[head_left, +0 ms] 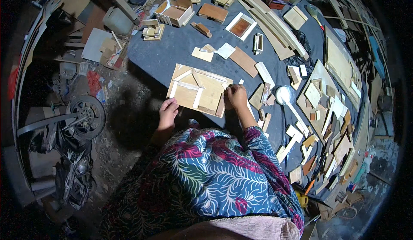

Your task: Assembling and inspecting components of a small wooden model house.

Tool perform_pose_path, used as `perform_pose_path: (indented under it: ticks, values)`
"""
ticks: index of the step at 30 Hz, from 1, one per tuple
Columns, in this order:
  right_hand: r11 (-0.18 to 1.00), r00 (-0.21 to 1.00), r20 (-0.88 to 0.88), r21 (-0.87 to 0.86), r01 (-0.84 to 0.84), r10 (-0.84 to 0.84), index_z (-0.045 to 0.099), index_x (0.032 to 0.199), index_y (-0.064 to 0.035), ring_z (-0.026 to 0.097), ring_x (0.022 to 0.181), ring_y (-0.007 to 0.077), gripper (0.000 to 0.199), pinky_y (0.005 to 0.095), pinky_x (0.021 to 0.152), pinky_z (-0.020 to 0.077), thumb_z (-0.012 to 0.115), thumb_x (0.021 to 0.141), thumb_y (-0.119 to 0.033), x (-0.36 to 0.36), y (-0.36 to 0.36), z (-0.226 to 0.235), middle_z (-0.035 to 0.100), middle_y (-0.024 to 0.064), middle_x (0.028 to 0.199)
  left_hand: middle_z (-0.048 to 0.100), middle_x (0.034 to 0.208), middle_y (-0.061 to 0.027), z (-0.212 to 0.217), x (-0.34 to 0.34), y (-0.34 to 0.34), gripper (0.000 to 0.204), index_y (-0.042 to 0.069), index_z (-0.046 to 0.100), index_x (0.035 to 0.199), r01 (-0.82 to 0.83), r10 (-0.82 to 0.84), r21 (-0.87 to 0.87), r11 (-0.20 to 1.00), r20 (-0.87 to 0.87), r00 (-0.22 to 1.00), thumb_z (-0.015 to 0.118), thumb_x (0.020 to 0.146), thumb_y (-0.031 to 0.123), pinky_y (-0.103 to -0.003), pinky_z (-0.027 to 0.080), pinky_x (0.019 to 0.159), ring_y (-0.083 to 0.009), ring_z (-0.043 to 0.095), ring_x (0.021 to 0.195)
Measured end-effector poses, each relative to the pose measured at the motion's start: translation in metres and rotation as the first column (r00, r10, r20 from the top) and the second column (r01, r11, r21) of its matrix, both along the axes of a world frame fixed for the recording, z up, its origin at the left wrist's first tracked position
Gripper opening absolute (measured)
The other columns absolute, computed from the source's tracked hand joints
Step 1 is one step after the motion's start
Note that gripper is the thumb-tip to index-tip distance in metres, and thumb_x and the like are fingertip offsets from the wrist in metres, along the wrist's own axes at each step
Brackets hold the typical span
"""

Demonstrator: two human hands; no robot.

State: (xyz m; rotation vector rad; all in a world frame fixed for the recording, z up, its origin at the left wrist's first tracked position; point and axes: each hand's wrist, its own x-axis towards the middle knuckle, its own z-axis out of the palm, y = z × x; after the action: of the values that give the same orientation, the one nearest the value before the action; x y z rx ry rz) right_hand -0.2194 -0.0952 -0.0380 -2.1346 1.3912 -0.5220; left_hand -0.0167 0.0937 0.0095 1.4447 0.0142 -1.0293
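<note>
A thin wooden board (207, 94) with pale strips on it, laid out like a house front with a peaked roof, lies at the near edge of the cloth-covered table. My left hand (168, 111) grips its lower left corner, which reaches past the table edge. At the board's right side, my right hand (237, 97) has its fingers pinched together over the edge; what they hold, if anything, is hidden. A darker wood strip (220, 106) runs along that side, just below the fingers. Beyond the board lie a pale wood piece (202, 54) and a brown rectangular strip (244, 61).
Small wooden box-like models, among them an open-topped box (174, 13) and a framed panel (240, 26), stand farther back. A white round tub (285, 95) with a stick across it sits to the right, near many wood offcuts (313, 94). A wheel (87, 115) stands on the left floor.
</note>
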Motion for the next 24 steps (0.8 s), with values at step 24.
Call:
perform_pose_path:
  ticks: [24]
  values:
    - [0.972,0.940,0.252,0.115,0.207,-0.230,0.059,0.080,-0.0003,0.055,0.070,0.0303,0.014,0.0350,0.065,0.0437,0.061,0.067,-0.005,-0.012,0.006,0.000,0.056,0.0170,0.071,0.054,0.081,0.0061,-0.005,0.017,-0.001,0.017,0.013,0.055,0.094,-0.032,0.033,0.017,0.999,-0.022,0.999,0.058,0.077,0.015,-0.018,0.035,0.062,-0.0033,0.049,0.071]
